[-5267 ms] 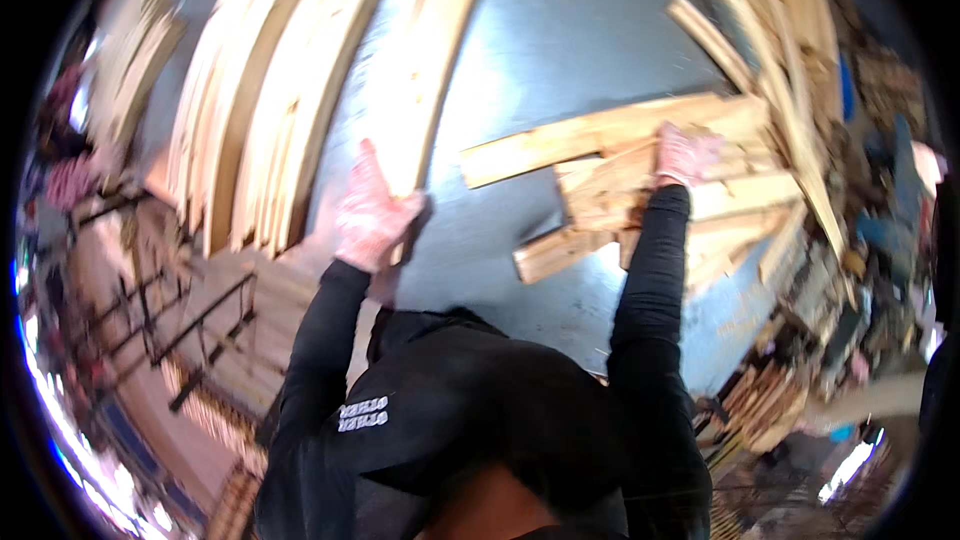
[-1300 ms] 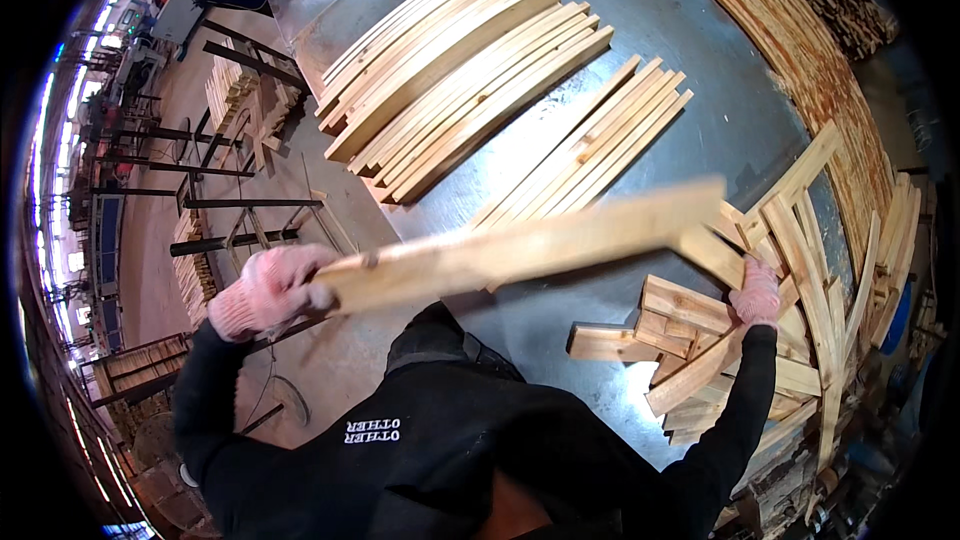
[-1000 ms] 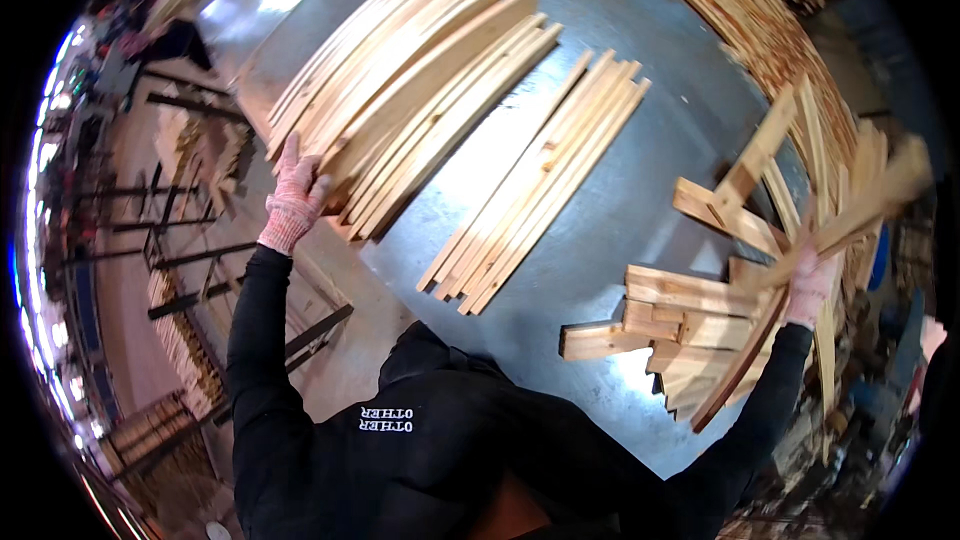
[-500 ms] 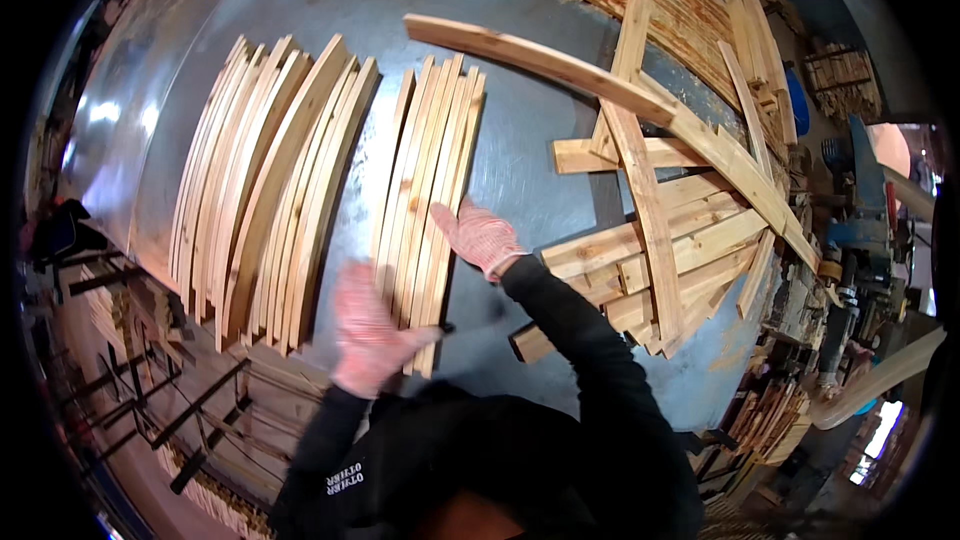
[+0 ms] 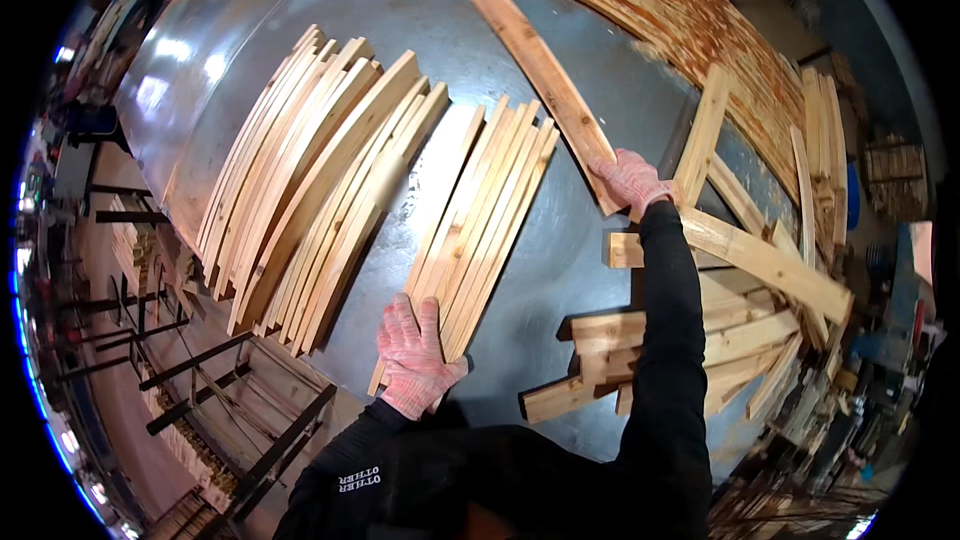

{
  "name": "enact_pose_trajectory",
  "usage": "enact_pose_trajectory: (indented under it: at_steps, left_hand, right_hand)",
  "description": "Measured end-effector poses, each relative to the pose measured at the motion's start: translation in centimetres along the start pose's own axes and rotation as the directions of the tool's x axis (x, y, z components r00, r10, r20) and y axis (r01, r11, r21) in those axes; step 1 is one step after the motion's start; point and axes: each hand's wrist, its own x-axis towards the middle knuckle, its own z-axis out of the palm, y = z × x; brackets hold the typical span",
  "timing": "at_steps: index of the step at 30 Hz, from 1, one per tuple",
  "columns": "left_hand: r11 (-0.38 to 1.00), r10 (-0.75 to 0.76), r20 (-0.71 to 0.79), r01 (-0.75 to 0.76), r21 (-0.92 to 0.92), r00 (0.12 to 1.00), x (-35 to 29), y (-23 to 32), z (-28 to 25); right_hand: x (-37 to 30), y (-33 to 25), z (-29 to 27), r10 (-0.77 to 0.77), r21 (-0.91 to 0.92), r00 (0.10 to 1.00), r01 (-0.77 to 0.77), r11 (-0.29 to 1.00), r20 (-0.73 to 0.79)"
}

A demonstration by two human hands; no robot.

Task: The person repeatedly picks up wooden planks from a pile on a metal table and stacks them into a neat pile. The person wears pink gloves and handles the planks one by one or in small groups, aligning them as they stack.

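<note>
In a pink-and-white knit glove, my left hand [image 5: 415, 358] lies over the near ends of a small row of narrow wooden slats [image 5: 482, 210]. Its fingers are stretched out along them, with the thumb off to the right. My right hand [image 5: 635, 182], gloved alike, grips the near end of a wooden board [image 5: 545, 85]. That board slants away to the far left across the metal table [image 5: 400, 10]. Left of the small row stands a larger row of slats [image 5: 310, 180], set on edge side by side.
Loose boards [image 5: 745, 340] lie crisscrossed at the right, partly behind my right arm. A rough, rust-coloured sheet stack [image 5: 650, 0] runs along the far side. Black metal racks [image 5: 240, 410] stand beyond the table's near left edge.
My right hand has left the small row, reached right and taken hold of the board, which has swung away from the pile. My left hand has settled on the slats' near ends. The view has shifted.
</note>
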Motion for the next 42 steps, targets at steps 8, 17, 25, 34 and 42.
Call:
enact_pose_trajectory:
  at_steps: [8, 17, 25, 34, 42]
  left_hand:
    - [0.993, 0.065, 0.022, -0.062, -0.099, 0.998, -0.4, 0.0, 1.2]
    - [0.991, 0.109, 0.08, -0.114, 0.066, 0.991, 0.4, 0.5, 0.7]
    - [0.986, 0.118, 0.034, -0.121, 0.111, 0.992, 0.4, -0.4, 1.1]
    - [0.173, 0.398, 0.258, 0.204, -0.964, 0.88, 1.1, 16.3, -1.1]
    - [-0.335, 0.631, 0.44, 0.737, -0.587, 0.638, 6.9, 18.4, 4.3]
  right_hand:
    - [-24.6, -2.1, 19.9, -0.243, -0.081, 0.968, 0.238, 0.968, -0.063]
    - [-16.4, 4.7, 4.6, 0.396, 0.101, 0.432, -0.562, 0.821, -0.811]
    - [-15.3, 16.7, -2.9, 0.139, -0.1, 0.336, -0.604, 0.791, -0.932]
    - [-22.8, 20.4, -0.7, -0.114, 0.064, 0.931, 0.145, 0.987, -0.346]
    - [-23.4, 26.9, -16.9, 0.35, -0.158, 0.872, -0.42, 0.893, -0.342]
